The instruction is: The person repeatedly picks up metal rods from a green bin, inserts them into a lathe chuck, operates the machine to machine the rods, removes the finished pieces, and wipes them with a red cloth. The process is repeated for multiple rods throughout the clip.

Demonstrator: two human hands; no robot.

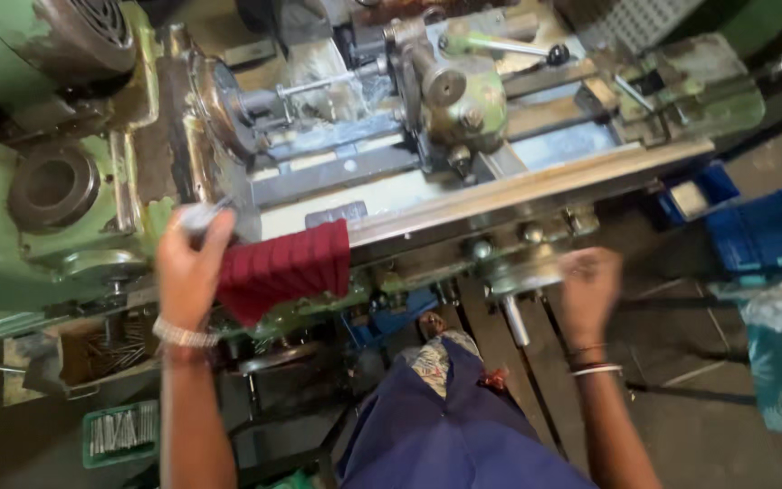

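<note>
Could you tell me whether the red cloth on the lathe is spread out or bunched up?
Spread out: the red cloth drapes flat over the lathe edge beside the left hand.

Lighting: daylight is falling from above, glaring on the lathe bed [500, 186]; floor is lying dim. Focus: my right hand [590, 290] is smearing with motion blur; edges are softening.

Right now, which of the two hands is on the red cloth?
The left hand, with the silver bracelet, rests against the red ribbed cloth on the lathe's edge. The right hand is apart from it, at the lathe's handwheel.
</note>
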